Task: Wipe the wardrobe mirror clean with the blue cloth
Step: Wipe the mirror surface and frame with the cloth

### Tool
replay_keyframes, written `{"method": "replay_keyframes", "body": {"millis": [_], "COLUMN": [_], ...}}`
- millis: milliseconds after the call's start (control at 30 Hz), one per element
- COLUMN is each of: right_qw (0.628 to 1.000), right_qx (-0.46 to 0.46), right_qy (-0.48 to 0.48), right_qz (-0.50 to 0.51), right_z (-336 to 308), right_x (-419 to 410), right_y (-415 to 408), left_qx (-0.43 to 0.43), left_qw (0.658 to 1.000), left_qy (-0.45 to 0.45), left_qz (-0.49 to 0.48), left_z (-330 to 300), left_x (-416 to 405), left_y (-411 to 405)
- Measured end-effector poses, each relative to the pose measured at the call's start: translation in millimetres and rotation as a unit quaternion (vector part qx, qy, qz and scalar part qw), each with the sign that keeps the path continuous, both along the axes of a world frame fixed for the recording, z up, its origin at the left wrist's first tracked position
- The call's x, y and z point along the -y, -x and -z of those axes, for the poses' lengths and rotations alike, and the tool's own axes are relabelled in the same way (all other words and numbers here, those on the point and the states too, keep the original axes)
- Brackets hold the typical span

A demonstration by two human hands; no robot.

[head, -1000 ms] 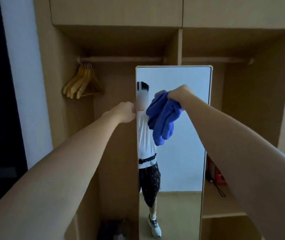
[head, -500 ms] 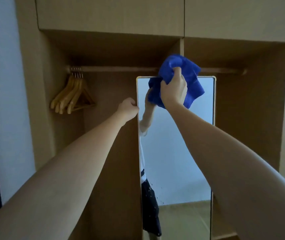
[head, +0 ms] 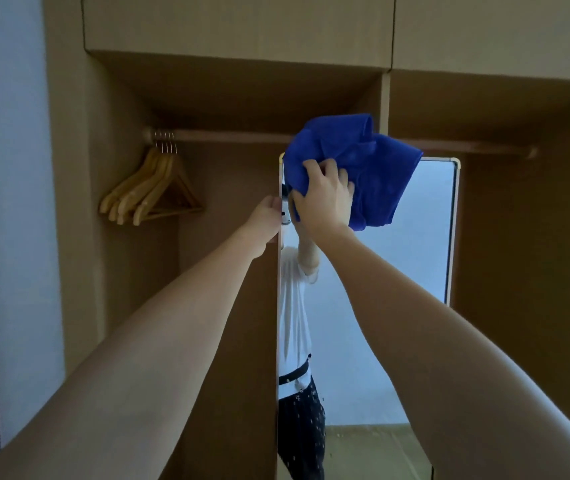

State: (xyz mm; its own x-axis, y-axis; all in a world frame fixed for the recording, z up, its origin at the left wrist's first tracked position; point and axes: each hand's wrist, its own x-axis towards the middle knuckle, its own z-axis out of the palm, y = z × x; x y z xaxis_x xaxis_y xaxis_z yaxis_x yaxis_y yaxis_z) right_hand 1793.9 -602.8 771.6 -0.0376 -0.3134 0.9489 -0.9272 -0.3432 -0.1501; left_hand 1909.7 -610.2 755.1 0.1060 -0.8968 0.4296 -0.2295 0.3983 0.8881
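At mirror point(head: 422, 237) top, crumpled fuzzy blue cloth point(head: 377, 164) in right hand point(head: 325, 199).

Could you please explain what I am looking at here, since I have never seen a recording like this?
There is no machine here: a person wears one camera on the head, so you see their own two bare arms reaching forward. In front stands an open wooden wardrobe with a tall mirror set upright in it. The right hand grips a bunched blue cloth against the top of the mirror, near its upper left corner, to wipe it. The left hand holds the mirror's left edge, probably to steady it. The figure in the glass is only the person's own reflection. To the left, several wooden hangers hang from the rail that runs across the wardrobe.
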Motion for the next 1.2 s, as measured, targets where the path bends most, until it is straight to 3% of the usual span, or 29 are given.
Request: {"method": "replay_keyframes", "body": {"millis": [333, 433, 633, 967, 1100, 1200], "right_qw": [0.999, 0.998, 0.997, 0.999, 0.998, 0.999], "right_qx": [-0.030, -0.037, 0.033, -0.024, -0.049, 0.011], "right_qy": [0.025, 0.032, -0.009, 0.006, 0.007, -0.004], "right_qz": [-0.009, -0.031, -0.068, -0.022, -0.041, -0.041], "right_z": [57.4, 39.3, -29.6, 38.7, 10.2, -26.3], "right_x": [10.1, 5.5, -2.7, 13.5, 4.6, 2.7], "right_y": [10.8, 23.5, 20.1, 23.8, 39.7, 53.1], "left_qx": [-0.012, -0.047, -0.055, -0.039, -0.033, -0.018], "left_qw": [1.000, 0.999, 0.998, 0.999, 0.999, 0.999], "left_qy": [0.010, 0.007, -0.006, -0.015, -0.011, -0.004], "left_qz": [0.002, 0.019, 0.012, -0.024, -0.029, -0.037], "left_z": [8.4, 11.6, 12.8, 19.5, 21.4, 17.2], "left_x": [-4.0, -6.8, -4.8, 0.2, 1.7, -14.6], "left_y": [-1.2, -2.1, -4.5, -1.7, -2.9, 3.3]}}
